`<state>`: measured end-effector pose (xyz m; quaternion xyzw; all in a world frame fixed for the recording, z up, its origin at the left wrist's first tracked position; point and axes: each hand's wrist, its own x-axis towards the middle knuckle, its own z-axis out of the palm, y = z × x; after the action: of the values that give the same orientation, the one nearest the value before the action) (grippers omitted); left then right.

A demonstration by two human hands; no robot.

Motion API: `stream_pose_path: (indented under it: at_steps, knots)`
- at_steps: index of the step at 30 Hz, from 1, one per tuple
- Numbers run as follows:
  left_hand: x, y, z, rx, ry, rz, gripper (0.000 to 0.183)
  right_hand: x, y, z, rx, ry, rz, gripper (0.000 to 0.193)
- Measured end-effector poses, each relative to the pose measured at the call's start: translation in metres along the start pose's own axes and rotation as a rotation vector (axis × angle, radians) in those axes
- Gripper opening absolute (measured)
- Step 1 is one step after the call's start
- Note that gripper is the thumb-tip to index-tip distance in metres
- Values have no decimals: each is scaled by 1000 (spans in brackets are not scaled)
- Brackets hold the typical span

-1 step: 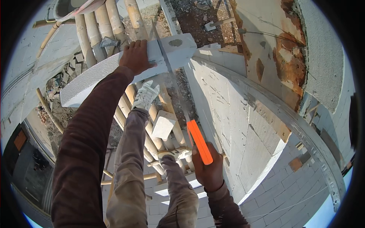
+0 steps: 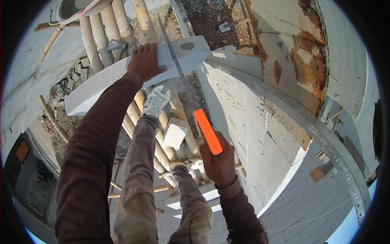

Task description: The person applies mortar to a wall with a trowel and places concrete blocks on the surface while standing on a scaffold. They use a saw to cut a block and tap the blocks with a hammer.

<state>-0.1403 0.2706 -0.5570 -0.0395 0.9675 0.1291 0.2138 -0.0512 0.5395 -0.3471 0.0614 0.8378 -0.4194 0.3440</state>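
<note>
A long white aerated concrete block (image 2: 95, 87) lies crosswise ahead of me over bamboo poles. My left hand (image 2: 145, 63) is closed over its top, with the fingers over the far edge. In my right hand (image 2: 220, 164) is the orange handle (image 2: 208, 132) of a hand saw. Its long blade (image 2: 174, 55) crosses the block near the right end, to the right of my left hand, and the tip sticks out beyond the far side. How deep the blade sits in the block I cannot tell. A grey patch marks the block's right end.
Bamboo poles (image 2: 110, 24) form the platform under my feet, with gaps showing rubble below. A small white block offcut (image 2: 175, 133) lies by my shoes. On the right rises a pale block wall (image 2: 243, 122). At the upper left stands a basin (image 2: 87, 10).
My right hand has pushed the saw forward, away from me, so more blade shows past the block's far side. My left hand and the block have stayed put.
</note>
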Motion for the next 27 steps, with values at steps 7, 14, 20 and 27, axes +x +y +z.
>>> stream_pose_path:
  at_steps: [7,14,20,27]
  knots:
    - [-2,-20,3,63,6,-17,84,-84,6,-18,-48,-33,57,12]
    - [-11,-3,2,44,4,-8,93,20,-10,8,16,-44,24,17]
    - [3,0,4,40,-7,-32,86,-42,-1,-16,31,-9,39,14]
    - [0,-16,15,31,55,-37,81,-99,-6,-40,-26,-171,231,34]
